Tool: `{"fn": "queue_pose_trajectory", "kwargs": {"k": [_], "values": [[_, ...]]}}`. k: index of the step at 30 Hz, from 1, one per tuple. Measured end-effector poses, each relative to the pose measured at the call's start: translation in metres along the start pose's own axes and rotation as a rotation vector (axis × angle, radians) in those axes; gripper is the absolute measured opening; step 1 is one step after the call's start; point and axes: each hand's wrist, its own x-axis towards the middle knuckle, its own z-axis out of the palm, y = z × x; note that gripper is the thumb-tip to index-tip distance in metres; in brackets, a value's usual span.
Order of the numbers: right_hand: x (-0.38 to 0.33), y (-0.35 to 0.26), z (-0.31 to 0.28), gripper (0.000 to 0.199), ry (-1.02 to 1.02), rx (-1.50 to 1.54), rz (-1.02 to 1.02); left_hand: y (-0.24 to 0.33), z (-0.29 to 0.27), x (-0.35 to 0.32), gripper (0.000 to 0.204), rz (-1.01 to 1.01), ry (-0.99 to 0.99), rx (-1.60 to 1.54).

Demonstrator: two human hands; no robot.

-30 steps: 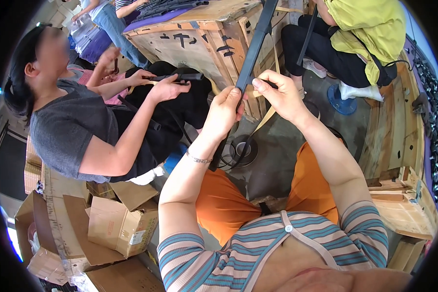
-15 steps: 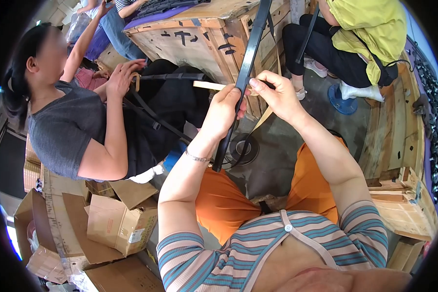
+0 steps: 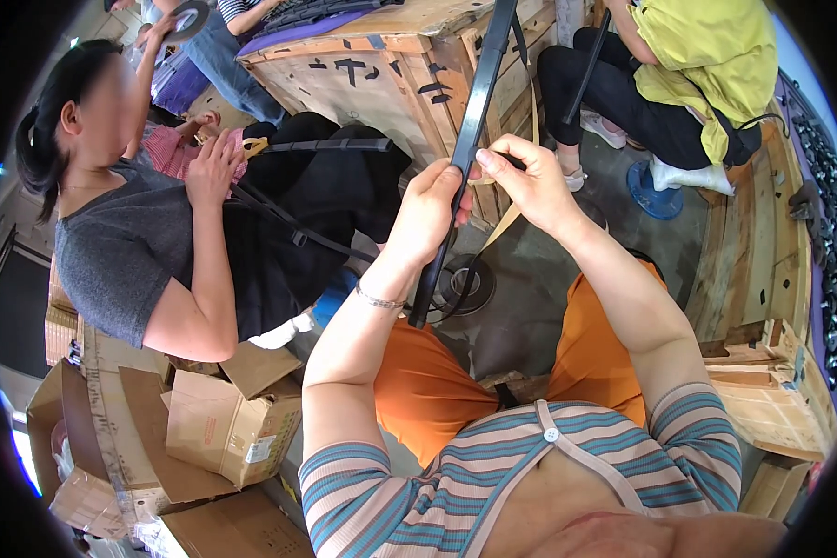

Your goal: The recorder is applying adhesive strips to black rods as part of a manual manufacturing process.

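Head view: the left hand (image 3: 425,209) grips a black strip (image 3: 472,116) at centre; the right hand (image 3: 535,181) pinches beside it near yellow tape (image 3: 504,226), hold unclear. Near left, a cardboard box (image 3: 195,414) bears an unreadable label (image 3: 260,451).

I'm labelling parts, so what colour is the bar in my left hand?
The bar is black, showing best in the head view.

The left forearm (image 3: 358,325) and the right forearm (image 3: 628,293) go upward through the middle of the frame, leaning toward each other. The left hand (image 3: 426,212), at the upper centre, is curled in a firm grip, with the thumb uppermost. The right hand (image 3: 535,181) stands just beside, its fingers bent and its thumb pointing to the upper left.
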Motion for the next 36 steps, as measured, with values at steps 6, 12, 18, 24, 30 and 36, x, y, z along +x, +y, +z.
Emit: {"fn": "queue_pose_trajectory", "kwargs": {"k": [6, 12, 18, 24, 30, 36], "values": [[0.0015, 0.0001, -0.0002, 0.021, -0.007, 0.031, 0.001, -0.0012, -0.0001, 0.0001, 0.025, -0.005, -0.001, 0.003], [0.0008, 0.0011, 0.0012, 0.022, 0.009, 0.006, 0.009, -0.0027, -0.0011, -0.0004, 0.025, 0.002, -0.004, 0.002], [0.0013, 0.0026, 0.0022, 0.022, 0.001, 0.036, -0.001, -0.0017, -0.0009, -0.0014, 0.024, 0.002, 0.003, 0.01], [-0.001, -0.0018, 0.0014, 0.022, 0.004, -0.023, -0.003, 0.0001, -0.0007, -0.002, 0.025, -0.01, 0.013, 0.018], [-0.0013, -0.0025, 0.0047, 0.021, 0.008, 0.045, 0.018, 0.0009, -0.0012, -0.0027, 0.025, -0.001, 0.01, 0.019], [-0.0004, 0.0023, 0.003, 0.018, -0.035, 0.013, 0.032, 0.0006, -0.0003, -0.0025, 0.025, -0.003, 0.019, 0.0]]}}
